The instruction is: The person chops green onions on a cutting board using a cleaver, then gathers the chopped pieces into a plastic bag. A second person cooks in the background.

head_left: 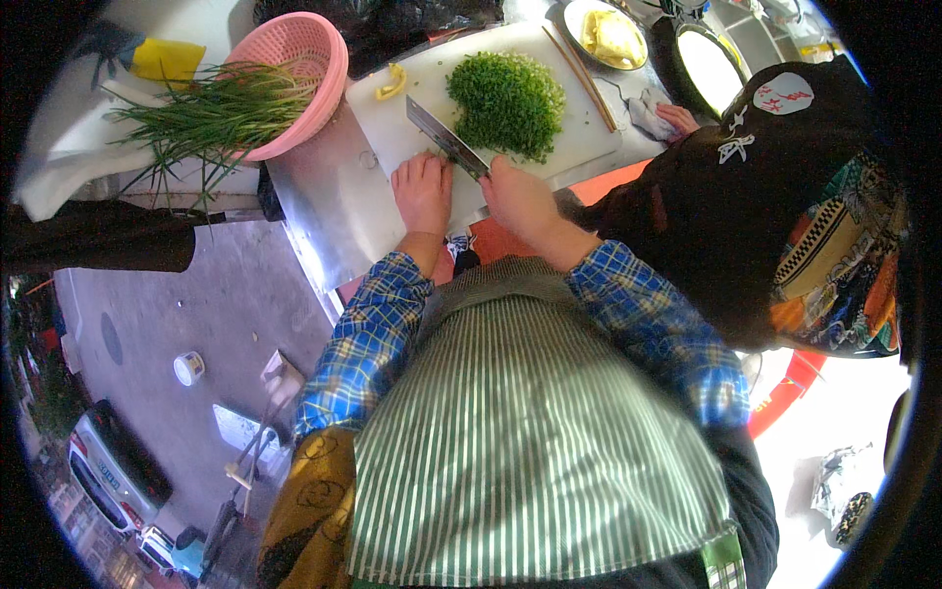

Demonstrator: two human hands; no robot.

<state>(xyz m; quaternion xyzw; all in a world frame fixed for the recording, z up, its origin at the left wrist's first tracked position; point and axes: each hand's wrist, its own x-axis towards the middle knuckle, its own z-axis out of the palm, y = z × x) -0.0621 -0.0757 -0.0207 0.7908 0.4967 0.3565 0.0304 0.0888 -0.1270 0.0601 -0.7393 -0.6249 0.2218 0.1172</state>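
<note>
My right hand (519, 195) grips the handle of a cleaver-style kitchen knife (447, 140), its blade angled up and left over a white cutting board (412, 125). Just left of the blade, my left hand (423, 191) presses down near the board's front edge with its fingers together. Whether anything small lies under those fingertips is hidden. A large heap of finely chopped green onions or chives (504, 107) sits right of the knife. Toward the board's far left lies a small curved yellow piece (391, 82), perhaps pepper.
Long uncut green stalks (213, 110) hang over the rim of a pink plastic basket (335, 73) on the left. Chopsticks (581, 81) lie along the board's right side. Beyond are a bowl of yellow food (611, 40) and another person's hand (677, 118) on a cloth (647, 114).
</note>
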